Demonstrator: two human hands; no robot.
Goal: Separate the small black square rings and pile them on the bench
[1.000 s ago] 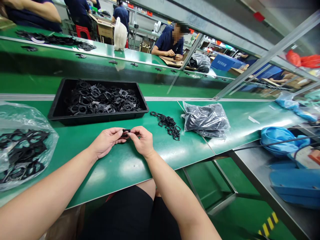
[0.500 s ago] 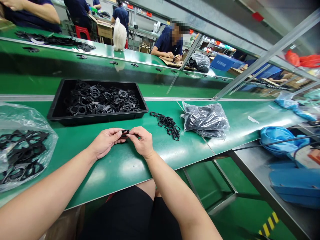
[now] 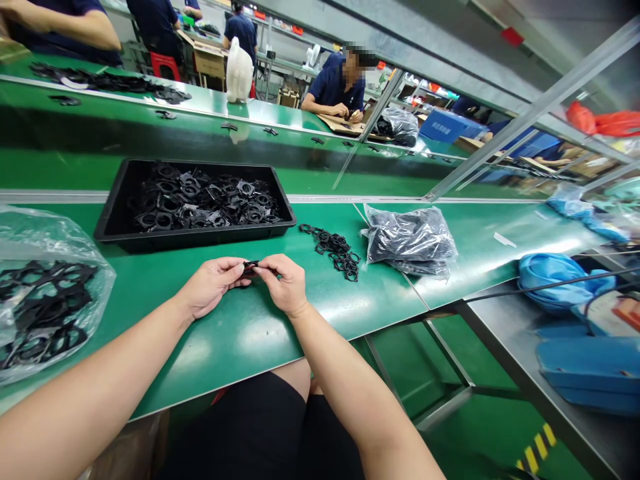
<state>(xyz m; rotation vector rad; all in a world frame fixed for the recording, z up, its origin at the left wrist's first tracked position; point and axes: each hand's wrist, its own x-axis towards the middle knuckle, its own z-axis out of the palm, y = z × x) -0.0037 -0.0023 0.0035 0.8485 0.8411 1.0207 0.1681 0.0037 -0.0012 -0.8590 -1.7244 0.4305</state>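
My left hand (image 3: pixel 213 285) and my right hand (image 3: pixel 284 283) meet over the green table (image 3: pixel 235 347), both closed on a small black part (image 3: pixel 251 266) between the fingertips. Fingers cover much of that part. Behind my hands stands a black tray (image 3: pixel 200 239) full of black ring-shaped parts. A loose pile of black rings (image 3: pixel 336 250) lies to the right of my right hand. Farther right is a clear plastic bag (image 3: pixel 410 239) of dark parts. At the left edge, an open plastic bag (image 3: pixel 50 293) holds larger black parts.
Beyond the tray, a green conveyor (image 3: pixel 280 150) carries spaced black parts. A person (image 3: pixel 343 90) works across it. A metal post (image 3: pixel 540 110) slants at the right. Near the right edge are a metal side table (image 3: pixel 505 327) and blue cloth (image 3: pixel 555 277).
The black parts on the conveyor have shifted slightly to the right. Both hands keep nearly the same place and grip.
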